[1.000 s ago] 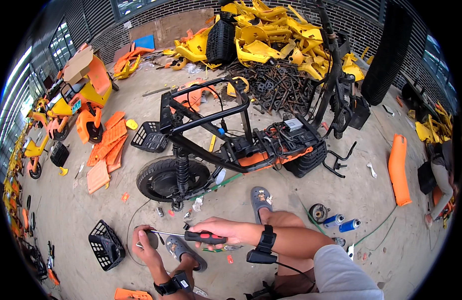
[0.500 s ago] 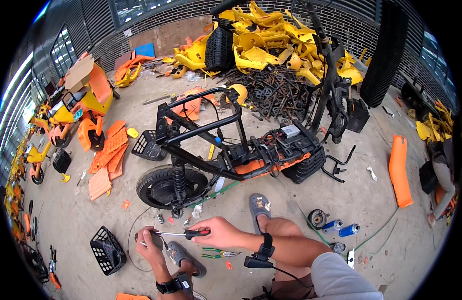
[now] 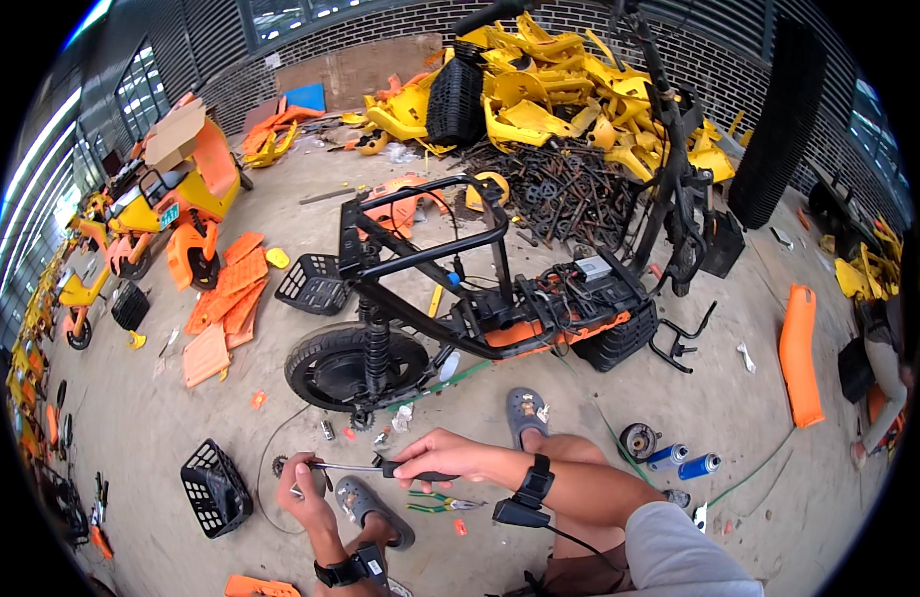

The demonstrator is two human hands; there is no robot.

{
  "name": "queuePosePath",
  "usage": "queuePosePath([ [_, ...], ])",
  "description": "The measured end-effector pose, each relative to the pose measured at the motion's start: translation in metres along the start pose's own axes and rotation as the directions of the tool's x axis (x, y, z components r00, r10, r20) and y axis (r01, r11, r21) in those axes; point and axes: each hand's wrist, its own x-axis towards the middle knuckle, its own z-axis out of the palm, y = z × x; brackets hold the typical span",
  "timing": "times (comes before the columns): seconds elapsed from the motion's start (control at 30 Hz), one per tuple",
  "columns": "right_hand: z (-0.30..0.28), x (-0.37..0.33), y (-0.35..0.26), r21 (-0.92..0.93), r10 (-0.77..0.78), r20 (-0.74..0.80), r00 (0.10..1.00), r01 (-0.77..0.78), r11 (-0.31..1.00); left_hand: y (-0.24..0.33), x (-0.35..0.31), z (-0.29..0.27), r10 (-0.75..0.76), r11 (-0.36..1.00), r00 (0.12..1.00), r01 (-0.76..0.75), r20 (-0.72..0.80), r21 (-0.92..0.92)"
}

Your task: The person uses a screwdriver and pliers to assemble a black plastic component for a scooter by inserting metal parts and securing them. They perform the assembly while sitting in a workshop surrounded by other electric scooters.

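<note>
My right hand [image 3: 442, 456] is closed round the dark handle of a screwdriver [image 3: 349, 467], whose metal shaft points left. Closed fingers of my left hand [image 3: 307, 499] meet the shaft's far end and hold a small metal part [image 3: 279, 465] with a toothed edge; most of it is hidden, so I cannot tell its exact kind. Green-handled pliers [image 3: 446, 502] lie on the floor beneath my right hand. Beyond both hands stands a stripped black scooter frame [image 3: 430, 261] with its rear wheel [image 3: 353, 368] on the left.
A black plastic basket [image 3: 215, 490] lies left of my hands. Two blue spray cans [image 3: 682, 461] and a round metal hub part [image 3: 639, 441] lie right of my legs. Yellow panels [image 3: 540, 99] are heaped behind the frame. Another person's arm [image 3: 886, 383] shows far right.
The surroundings have shifted slightly rightward in view. My right hand's grip on the screwdriver has changed, with more of the handle showing beneath the fingers. My left hand stays at the shaft's end.
</note>
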Motion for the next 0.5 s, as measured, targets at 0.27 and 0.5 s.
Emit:
queuePosePath([
  [0.27,0.007,0.024,0.029,-0.391,-0.479,-0.042,0.877,0.426,0.815,-0.01,0.006,-0.008,-0.123,0.991,0.991,0.121,-0.054,-0.051],
  [0.5,0.027,0.006,0.011,-0.779,-0.635,-0.049,0.771,0.368,0.507,-0.016,0.007,-0.008,-0.171,0.983,0.98,0.162,-0.101,-0.091],
])
